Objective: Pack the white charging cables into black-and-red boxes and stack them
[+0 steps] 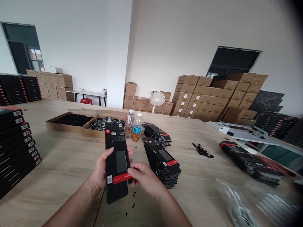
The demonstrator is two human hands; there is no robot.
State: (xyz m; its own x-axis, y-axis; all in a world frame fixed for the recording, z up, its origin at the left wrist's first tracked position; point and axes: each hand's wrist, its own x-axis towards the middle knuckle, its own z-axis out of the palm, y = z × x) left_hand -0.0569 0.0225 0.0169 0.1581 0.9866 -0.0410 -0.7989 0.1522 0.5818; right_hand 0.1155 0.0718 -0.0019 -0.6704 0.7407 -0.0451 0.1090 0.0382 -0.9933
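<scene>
A long black packaging box (115, 143) with a red band and a grey window panel is held up over the table, looking flattened or very thin. My left hand (100, 168) grips it from the left side, thumb on the front and fingertips showing past the far edge. At its lower right edge, my right hand (144, 178) pinches the box near the red band, thumb in front. Just right of my right hand lies a fanned stack of similar flat black boxes (159, 154). Small black scraps (133, 206) are scattered on the table below the held box.
Two cardboard trays (81, 130) of small black parts and two plastic bottles (136, 130) stand behind my hands. Finished-looking black boxes (17, 151) are piled at left. Banded flat boxes (248, 160), black bits (203, 151) and clear plastic bags (239, 205) lie at right.
</scene>
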